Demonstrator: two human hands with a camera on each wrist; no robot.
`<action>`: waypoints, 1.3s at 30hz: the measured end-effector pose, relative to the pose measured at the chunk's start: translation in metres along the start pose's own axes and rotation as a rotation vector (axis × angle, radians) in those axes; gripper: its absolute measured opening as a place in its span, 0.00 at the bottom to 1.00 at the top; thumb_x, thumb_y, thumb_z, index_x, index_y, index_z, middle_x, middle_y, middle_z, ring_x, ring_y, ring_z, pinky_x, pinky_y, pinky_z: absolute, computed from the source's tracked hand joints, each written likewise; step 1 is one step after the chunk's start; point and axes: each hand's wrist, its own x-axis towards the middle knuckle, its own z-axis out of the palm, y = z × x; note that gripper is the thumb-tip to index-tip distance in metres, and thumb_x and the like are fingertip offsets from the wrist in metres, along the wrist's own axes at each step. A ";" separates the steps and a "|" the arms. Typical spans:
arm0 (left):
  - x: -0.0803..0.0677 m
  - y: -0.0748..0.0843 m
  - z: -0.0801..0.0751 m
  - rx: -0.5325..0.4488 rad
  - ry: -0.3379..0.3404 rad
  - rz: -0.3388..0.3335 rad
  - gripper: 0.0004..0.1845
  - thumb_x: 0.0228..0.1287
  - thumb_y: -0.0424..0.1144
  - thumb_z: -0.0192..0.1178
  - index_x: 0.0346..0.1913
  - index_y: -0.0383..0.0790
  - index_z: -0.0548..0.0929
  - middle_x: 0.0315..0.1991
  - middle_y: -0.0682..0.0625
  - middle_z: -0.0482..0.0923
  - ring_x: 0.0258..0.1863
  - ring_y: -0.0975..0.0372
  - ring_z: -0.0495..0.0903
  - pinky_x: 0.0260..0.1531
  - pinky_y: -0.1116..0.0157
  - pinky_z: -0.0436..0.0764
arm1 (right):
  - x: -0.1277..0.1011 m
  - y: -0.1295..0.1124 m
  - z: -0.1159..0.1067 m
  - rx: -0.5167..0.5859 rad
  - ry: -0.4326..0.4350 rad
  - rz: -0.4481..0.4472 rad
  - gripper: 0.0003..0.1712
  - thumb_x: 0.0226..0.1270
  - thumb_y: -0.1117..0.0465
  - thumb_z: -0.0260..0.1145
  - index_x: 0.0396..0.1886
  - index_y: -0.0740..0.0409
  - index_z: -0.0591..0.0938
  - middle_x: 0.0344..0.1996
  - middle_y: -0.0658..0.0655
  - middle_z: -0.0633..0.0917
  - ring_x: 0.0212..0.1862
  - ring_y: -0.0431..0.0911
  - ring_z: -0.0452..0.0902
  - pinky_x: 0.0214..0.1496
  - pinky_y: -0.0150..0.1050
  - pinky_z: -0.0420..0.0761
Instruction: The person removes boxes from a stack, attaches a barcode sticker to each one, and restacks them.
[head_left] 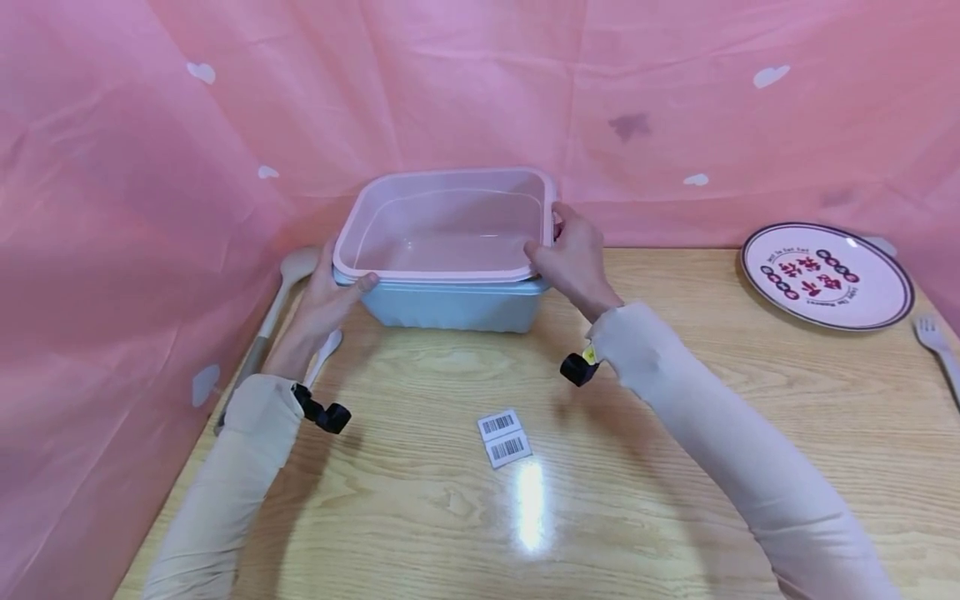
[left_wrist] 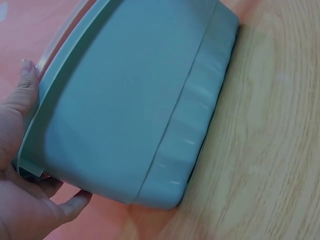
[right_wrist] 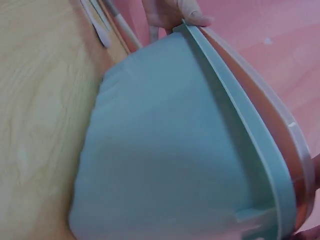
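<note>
A light blue plastic tub [head_left: 450, 304] with a translucent pink lid [head_left: 450, 221] stands at the far middle of the wooden table [head_left: 675, 467]. My left hand [head_left: 333, 287] grips its left end, thumb on the lid's rim and fingers curled under the tub's lip. My right hand [head_left: 566, 250] grips the right end the same way. The left wrist view shows the tub's wall [left_wrist: 130, 100] and the left hand [left_wrist: 20, 165] at the rim. In the right wrist view the tub [right_wrist: 160, 150] and the lid's edge [right_wrist: 265, 100] fill the frame; the left hand [right_wrist: 172, 12] shows at the far end.
A pink plate [head_left: 825, 275] with printed characters and a pale fork [head_left: 937, 342] lie at the right. A long-handled spoon [head_left: 273, 312] and a small white spoon [head_left: 324, 350] lie by the left hand. Two barcode labels [head_left: 504, 437] sit mid-table. Pink cloth [head_left: 112, 208] walls the back and left.
</note>
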 end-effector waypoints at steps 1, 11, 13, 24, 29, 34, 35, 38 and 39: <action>-0.001 -0.001 0.000 0.001 -0.001 0.000 0.48 0.61 0.40 0.66 0.75 0.44 0.46 0.73 0.40 0.54 0.73 0.49 0.54 0.74 0.52 0.52 | 0.000 -0.001 -0.001 -0.037 -0.002 -0.017 0.33 0.57 0.62 0.62 0.64 0.58 0.69 0.36 0.61 0.80 0.38 0.49 0.75 0.36 0.36 0.79; -0.004 -0.011 0.004 -0.003 0.005 0.024 0.45 0.61 0.46 0.65 0.75 0.43 0.50 0.73 0.41 0.57 0.72 0.51 0.56 0.73 0.52 0.54 | 0.005 -0.007 -0.011 -0.048 -0.006 -0.003 0.11 0.53 0.65 0.62 0.38 0.58 0.80 0.17 0.50 0.70 0.21 0.41 0.66 0.18 0.29 0.66; -0.008 -0.006 0.006 -0.022 -0.005 0.029 0.44 0.63 0.42 0.64 0.74 0.39 0.49 0.72 0.38 0.56 0.73 0.48 0.55 0.73 0.51 0.54 | 0.006 -0.006 -0.010 -0.011 -0.011 0.023 0.11 0.53 0.66 0.61 0.39 0.58 0.79 0.18 0.50 0.70 0.22 0.41 0.67 0.19 0.29 0.68; -0.010 -0.016 0.003 -0.106 0.025 0.105 0.44 0.60 0.41 0.67 0.74 0.40 0.52 0.70 0.36 0.59 0.69 0.47 0.59 0.68 0.60 0.62 | 0.013 -0.002 0.003 0.363 -0.033 0.099 0.13 0.53 0.75 0.58 0.35 0.55 0.74 0.22 0.50 0.67 0.20 0.39 0.62 0.16 0.28 0.62; -0.008 -0.017 0.002 -0.084 0.042 0.125 0.44 0.59 0.40 0.68 0.73 0.42 0.54 0.68 0.34 0.61 0.66 0.48 0.63 0.63 0.65 0.67 | 0.016 0.000 0.007 0.479 0.007 0.075 0.12 0.54 0.76 0.57 0.32 0.56 0.74 0.22 0.50 0.67 0.22 0.39 0.62 0.18 0.28 0.61; -0.003 -0.014 0.003 0.011 0.064 0.118 0.41 0.61 0.34 0.66 0.73 0.43 0.56 0.67 0.38 0.63 0.66 0.51 0.63 0.64 0.60 0.68 | 0.017 0.004 0.006 0.582 0.014 0.080 0.11 0.56 0.75 0.56 0.34 0.56 0.74 0.22 0.51 0.69 0.14 0.39 0.60 0.12 0.28 0.60; -0.002 -0.013 0.003 0.013 0.063 0.119 0.40 0.61 0.33 0.66 0.72 0.43 0.57 0.67 0.38 0.63 0.66 0.51 0.63 0.64 0.60 0.67 | 0.017 0.004 0.005 0.603 0.014 0.086 0.11 0.57 0.75 0.56 0.35 0.56 0.74 0.22 0.51 0.69 0.12 0.39 0.59 0.10 0.28 0.60; -0.002 -0.006 0.006 0.007 0.051 0.125 0.39 0.60 0.31 0.65 0.72 0.40 0.58 0.65 0.40 0.64 0.65 0.53 0.64 0.65 0.62 0.66 | 0.017 0.007 0.004 0.643 0.019 0.093 0.12 0.56 0.76 0.56 0.36 0.57 0.73 0.22 0.52 0.69 0.10 0.40 0.58 0.09 0.29 0.59; -0.003 -0.004 0.006 0.005 0.047 0.128 0.39 0.60 0.30 0.65 0.72 0.39 0.58 0.65 0.40 0.65 0.64 0.54 0.64 0.66 0.62 0.65 | 0.016 0.007 0.004 0.654 0.023 0.097 0.12 0.55 0.76 0.56 0.36 0.57 0.73 0.22 0.52 0.69 0.10 0.40 0.58 0.08 0.29 0.59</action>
